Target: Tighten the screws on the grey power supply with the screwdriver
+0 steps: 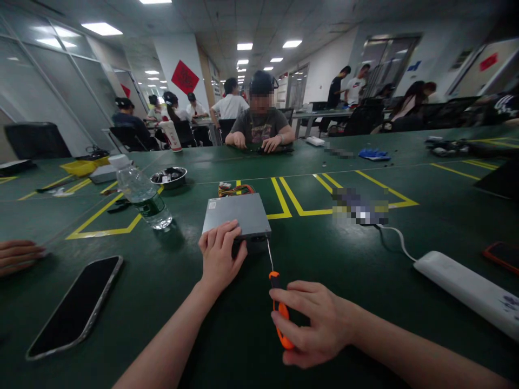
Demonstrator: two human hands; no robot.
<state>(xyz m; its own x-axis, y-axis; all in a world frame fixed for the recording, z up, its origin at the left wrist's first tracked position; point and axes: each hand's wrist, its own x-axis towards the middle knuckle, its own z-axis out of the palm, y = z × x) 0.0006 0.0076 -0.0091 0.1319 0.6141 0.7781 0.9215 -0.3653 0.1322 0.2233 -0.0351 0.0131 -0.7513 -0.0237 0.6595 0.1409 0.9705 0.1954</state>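
A grey metal computer power supply lies on the green table, its bundle of coloured cables at the far side. My left hand holds its near left part, fingers over the top and thumb at the near face. In my right hand is a screwdriver with an orange and black handle, gripped between fingers and thumb. The screwdriver's thin shaft points away from me, its tip at the near right corner of the power supply. Whether the tip sits in a screw I cannot tell.
A water bottle and a metal bowl of small parts stand left. Nearer lies a phone, with another person's hand beyond it. A white power bank with a cable lies right. Across the table sits a person.
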